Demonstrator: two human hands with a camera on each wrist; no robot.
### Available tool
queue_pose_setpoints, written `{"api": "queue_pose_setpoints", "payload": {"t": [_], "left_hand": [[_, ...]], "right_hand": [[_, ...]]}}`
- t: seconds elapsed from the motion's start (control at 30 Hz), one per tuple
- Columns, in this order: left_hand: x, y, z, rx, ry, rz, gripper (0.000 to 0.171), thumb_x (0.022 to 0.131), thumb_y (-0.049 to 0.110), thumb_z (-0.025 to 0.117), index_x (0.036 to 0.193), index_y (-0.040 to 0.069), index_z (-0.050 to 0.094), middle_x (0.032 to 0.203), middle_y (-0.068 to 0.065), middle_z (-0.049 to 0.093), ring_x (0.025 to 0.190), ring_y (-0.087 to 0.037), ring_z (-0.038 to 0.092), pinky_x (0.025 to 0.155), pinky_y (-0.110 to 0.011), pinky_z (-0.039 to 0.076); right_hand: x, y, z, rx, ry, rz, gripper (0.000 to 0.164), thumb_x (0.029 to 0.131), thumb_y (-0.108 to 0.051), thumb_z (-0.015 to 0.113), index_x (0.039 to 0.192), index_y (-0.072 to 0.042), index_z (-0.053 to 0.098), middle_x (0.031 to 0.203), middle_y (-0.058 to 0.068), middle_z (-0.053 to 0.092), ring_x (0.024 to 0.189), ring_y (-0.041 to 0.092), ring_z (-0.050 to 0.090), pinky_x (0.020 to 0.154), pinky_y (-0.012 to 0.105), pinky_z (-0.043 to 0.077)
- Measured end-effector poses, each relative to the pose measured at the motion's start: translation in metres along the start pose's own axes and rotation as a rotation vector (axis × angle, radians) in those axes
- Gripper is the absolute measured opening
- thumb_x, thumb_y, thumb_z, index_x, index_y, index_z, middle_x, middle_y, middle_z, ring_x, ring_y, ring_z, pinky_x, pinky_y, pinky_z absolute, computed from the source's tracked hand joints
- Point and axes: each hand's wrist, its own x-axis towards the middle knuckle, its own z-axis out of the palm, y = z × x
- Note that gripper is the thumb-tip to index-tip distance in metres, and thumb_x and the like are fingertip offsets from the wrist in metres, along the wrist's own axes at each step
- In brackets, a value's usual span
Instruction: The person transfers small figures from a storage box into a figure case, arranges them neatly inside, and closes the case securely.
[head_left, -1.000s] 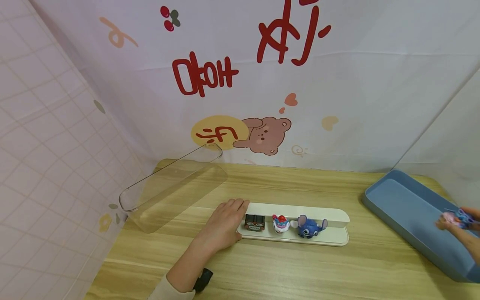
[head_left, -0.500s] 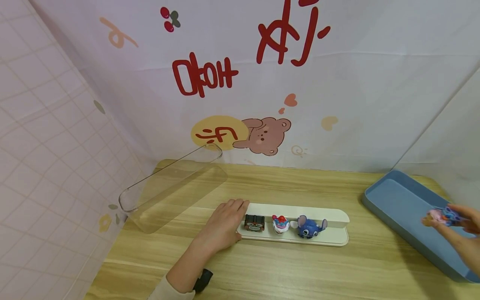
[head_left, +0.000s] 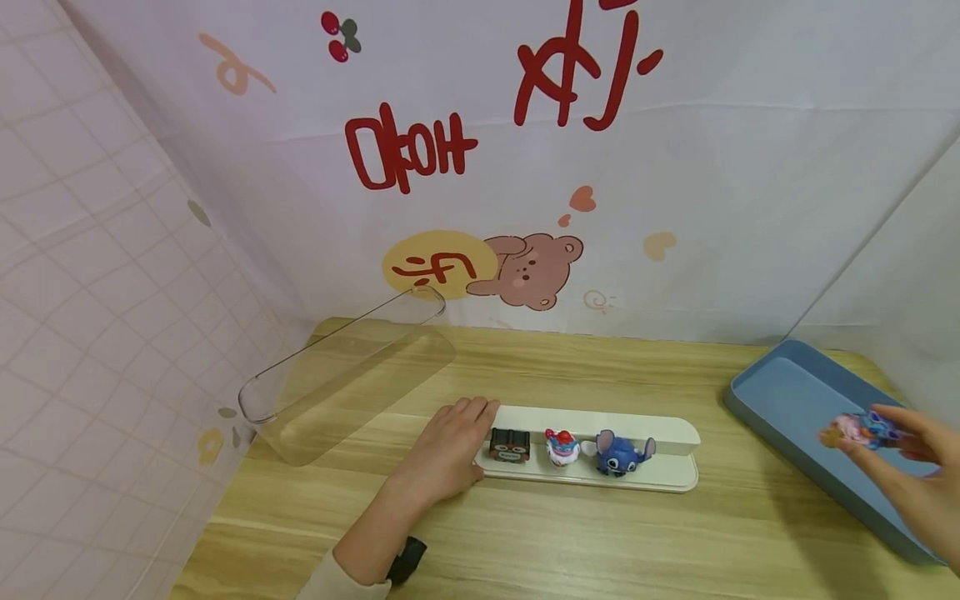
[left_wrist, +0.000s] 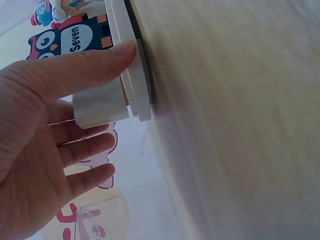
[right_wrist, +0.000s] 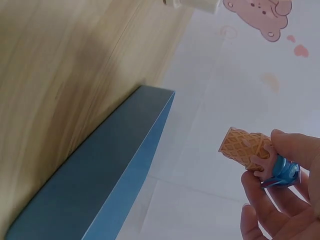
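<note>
In the head view, the cone toy (head_left: 858, 427) is pinched by the right hand (head_left: 911, 479) over the blue tray (head_left: 798, 400). Left wrist: the white stand (left_wrist: 100, 111), gripped by the left hand (left_wrist: 35, 150), should be held steady. Right wrist: the toy should be squeezed gently.

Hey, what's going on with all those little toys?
Someone's right hand is holding a cone-shaped toy with a blue top over the blue tray. The left hand grips the end of a white stand. Three toys are lined up on it: a dark one, a red-topped one and a blue, big-eared one. A clear box sits to the left.
</note>
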Motion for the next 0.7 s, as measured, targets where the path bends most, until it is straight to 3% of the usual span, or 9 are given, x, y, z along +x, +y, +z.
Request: {"api": "queue_pose_setpoints", "payload": {"t": [0.13, 0.2, 0.37, 0.57, 0.7], "left_hand": [[0.000, 0.000, 0.000, -0.003, 0.001, 0.001, 0.097, 0.073, 0.020, 0.099, 0.152, 0.001, 0.047, 0.145, -0.011, 0.055, 0.131, -0.027, 0.052, 0.110, -0.047, 0.046], [0.000, 0.000, 0.000, -0.004, 0.000, 0.001, 0.096, 0.073, 0.020, 0.099, 0.152, 0.001, 0.047, 0.145, -0.011, 0.055, 0.131, -0.027, 0.052, 0.110, -0.047, 0.046], [0.000, 0.000, -0.001, 0.004, -0.005, 0.004, 0.096, 0.074, 0.021, 0.098, 0.152, 0.002, 0.046, 0.144, -0.011, 0.055, 0.130, -0.027, 0.052, 0.109, -0.046, 0.047], [0.001, 0.000, -0.002, 0.003, -0.004, 0.004, 0.096, 0.074, 0.021, 0.098, 0.152, 0.001, 0.047, 0.145, -0.011, 0.055, 0.131, -0.027, 0.052, 0.110, -0.046, 0.047], [0.000, 0.000, -0.002, -0.002, -0.005, 0.006, 0.096, 0.074, 0.020, 0.098, 0.152, 0.001, 0.046, 0.145, -0.011, 0.055, 0.131, -0.027, 0.052, 0.110, -0.046, 0.046]], "right_hand": [[-0.003, -0.007, 0.005, 0.033, -0.017, -0.006, 0.052, 0.075, 0.017, 0.082, 0.123, -0.001, 0.074, 0.107, -0.041, 0.058, 0.089, -0.020, 0.053, 0.084, 0.000, 0.036], [-0.004, -0.010, 0.007, 0.029, -0.022, -0.032, 0.049, 0.075, 0.016, 0.083, 0.122, 0.007, 0.072, 0.108, -0.041, 0.058, 0.091, -0.020, 0.052, 0.085, 0.001, 0.036], [-0.006, -0.021, 0.011, -0.008, -0.030, -0.043, 0.051, 0.073, 0.015, 0.085, 0.122, 0.014, 0.069, 0.108, -0.045, 0.054, 0.093, -0.022, 0.050, 0.084, 0.000, 0.035], [-0.008, -0.032, 0.014, -0.108, -0.099, -0.071, 0.057, 0.071, 0.013, 0.089, 0.124, 0.008, 0.069, 0.112, -0.050, 0.045, 0.096, -0.027, 0.043, 0.081, -0.003, 0.032], [-0.010, -0.037, 0.016, -0.090, -0.153, -0.080, 0.058, 0.070, 0.008, 0.091, 0.125, 0.004, 0.071, 0.113, -0.048, 0.047, 0.097, -0.025, 0.045, 0.075, -0.002, 0.036]]}}
